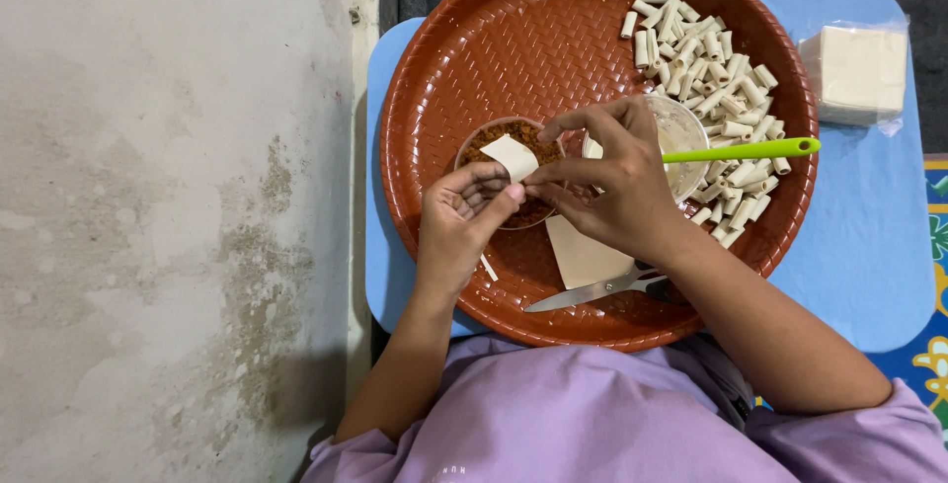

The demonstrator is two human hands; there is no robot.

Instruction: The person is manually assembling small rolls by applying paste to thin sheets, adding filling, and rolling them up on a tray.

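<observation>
both hands meet over the round brown tray [444, 68], right above the small bowl of reddish-brown filling [494, 137]. the pale wrapper piece [511, 155] is pinched from both sides: left hand [459, 221] fingers [494, 201] closed on its lower edge, right hand [617, 187] fingers [563, 127] closed on its right side. the wrapper's long axis runs diagonally, upper-left to lower-right, tilted over the bowl. both hands touch it, neither is nearer. flat wrapper sheet [583, 256] and scissors [592, 290] lie just below the right hand; rolled pieces [711, 58] are heaped at the far right.
</observation>
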